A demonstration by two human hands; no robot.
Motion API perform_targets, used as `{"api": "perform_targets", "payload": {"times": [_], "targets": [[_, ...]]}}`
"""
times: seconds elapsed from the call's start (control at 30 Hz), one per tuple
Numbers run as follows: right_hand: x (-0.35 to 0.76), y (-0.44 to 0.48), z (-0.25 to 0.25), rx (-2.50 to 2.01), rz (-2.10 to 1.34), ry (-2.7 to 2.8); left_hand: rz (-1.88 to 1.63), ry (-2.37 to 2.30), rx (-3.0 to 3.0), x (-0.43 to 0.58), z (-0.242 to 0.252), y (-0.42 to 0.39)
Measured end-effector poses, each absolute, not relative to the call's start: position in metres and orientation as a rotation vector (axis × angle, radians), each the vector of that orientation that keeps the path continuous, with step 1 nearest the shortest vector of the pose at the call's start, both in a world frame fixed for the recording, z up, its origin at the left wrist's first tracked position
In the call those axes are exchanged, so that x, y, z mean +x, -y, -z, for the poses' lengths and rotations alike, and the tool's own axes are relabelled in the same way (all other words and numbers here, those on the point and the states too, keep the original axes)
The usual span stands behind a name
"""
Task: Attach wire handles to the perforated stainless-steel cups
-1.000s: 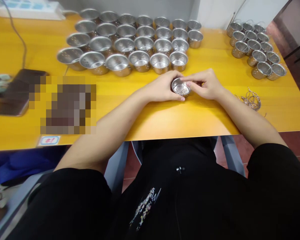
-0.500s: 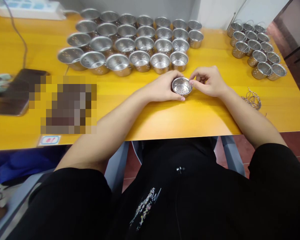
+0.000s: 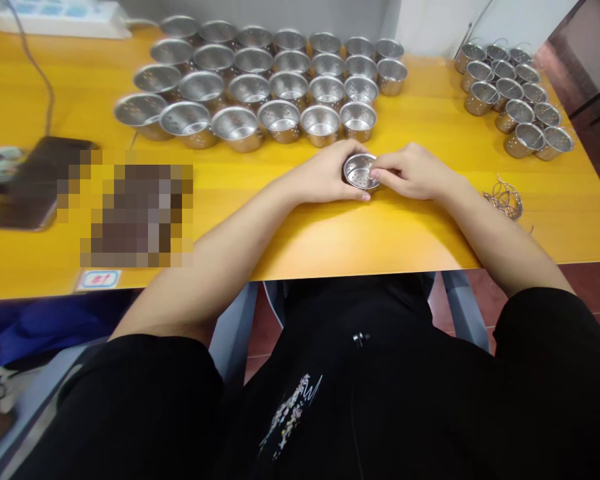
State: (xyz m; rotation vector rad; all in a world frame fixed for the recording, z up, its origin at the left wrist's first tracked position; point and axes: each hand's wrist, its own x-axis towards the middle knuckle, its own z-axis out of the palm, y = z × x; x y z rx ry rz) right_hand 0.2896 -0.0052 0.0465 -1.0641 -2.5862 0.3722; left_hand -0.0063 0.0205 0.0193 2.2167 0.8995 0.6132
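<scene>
A small perforated metal cup (image 3: pixel 359 171) rests on the yellow table (image 3: pixel 330 233) between my hands. My left hand (image 3: pixel 325 179) wraps round its left side and grips it. My right hand (image 3: pixel 413 172) is closed in a pinch at the cup's right rim, fingertips touching the metal; what it pinches, if anything, is too small to see. A little heap of bent wire handles (image 3: pixel 505 200) lies to the right of my right wrist.
Several rows of the same metal cups (image 3: pixel 260 83) stand behind my hands. A smaller group of cups with wire handles (image 3: pixel 515 90) sits at the back right. A dark phone (image 3: pixel 35 180) and a cable lie at the left. The table's front edge is near my lap.
My right hand drew back from the cup's rim half a second ago, then came in again and now pinches at the rim. The left hand and cup have stayed put.
</scene>
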Motion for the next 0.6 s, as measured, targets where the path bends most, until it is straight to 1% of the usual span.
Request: {"api": "perform_targets", "payload": {"times": [0.17,0.4,0.6], "targets": [[0.2808,0.0112,-0.0556,-1.111,-0.43,2.644,-0.613,-0.912,2.222,-0.006,-0.0205,-0.0198],[0.2872,0.009,-0.0545,-1.075,-0.525,2.638,-0.614,-0.906,2.226,-0.007,-0.018,-0.0211],[0.2825,0.0132,-0.0505,-1.209,-0.29,2.566,-0.626,-0.904,2.229,-0.0057,-0.0166,-0.0217]]}}
